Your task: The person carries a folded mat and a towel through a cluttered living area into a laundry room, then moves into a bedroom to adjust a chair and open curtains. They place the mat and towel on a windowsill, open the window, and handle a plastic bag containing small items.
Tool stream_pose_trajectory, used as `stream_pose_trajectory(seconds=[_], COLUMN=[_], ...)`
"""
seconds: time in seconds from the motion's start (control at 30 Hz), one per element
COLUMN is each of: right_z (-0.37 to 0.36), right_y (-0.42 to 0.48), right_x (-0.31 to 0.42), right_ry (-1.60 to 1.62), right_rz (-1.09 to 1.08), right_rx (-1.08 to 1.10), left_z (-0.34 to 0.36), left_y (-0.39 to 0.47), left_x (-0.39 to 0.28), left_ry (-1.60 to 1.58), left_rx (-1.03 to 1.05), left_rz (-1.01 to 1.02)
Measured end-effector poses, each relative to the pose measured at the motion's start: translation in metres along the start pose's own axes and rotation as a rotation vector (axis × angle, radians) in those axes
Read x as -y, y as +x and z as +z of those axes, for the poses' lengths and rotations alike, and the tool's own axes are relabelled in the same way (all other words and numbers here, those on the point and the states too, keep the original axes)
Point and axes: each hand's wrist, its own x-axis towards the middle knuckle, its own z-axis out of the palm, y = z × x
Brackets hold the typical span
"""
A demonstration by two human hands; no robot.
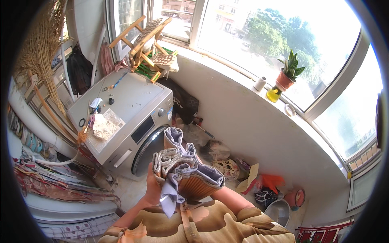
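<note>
In front of my chest I hold up a folded mat [197,185], brown and ribbed like bamboo slats, with grey cloth edging bunched along its top. A loose strip of the grey cloth [170,194] hangs down at the front. My left hand [152,185] grips the bundle's left side. From the right, my right forearm [232,199] runs in beneath the mat; the right hand itself is mostly hidden behind it. Just beyond the bundle stands a front-loading washing machine [133,106], its round door [149,152] partly covered by the mat.
Papers [106,124] and small items lie on the washer, with wooden folding stools [146,45] at its back. Bags [225,167] and a metal basin [278,212] line the wall on the right. A potted plant [285,79] stands on the windowsill. Straw brooms [42,51] lean at left.
</note>
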Motion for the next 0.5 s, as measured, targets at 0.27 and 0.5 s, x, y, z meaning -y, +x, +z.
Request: stream_pose_trajectory(seconds=[0.27,0.5], right_z=[0.085,0.128], right_y=[0.025,0.034], right_x=[0.042,0.056], right_ry=[0.411,0.451], right_rz=[0.334,0.481], right_rx=[0.203,0.409], left_z=[-0.054,-0.087], left_y=[-0.023,-0.04], left_x=[0.016,0.001], left_ry=[-0.164,-0.029], left_rx=[-0.082,-0.22], left_rz=[-0.074,-0.049])
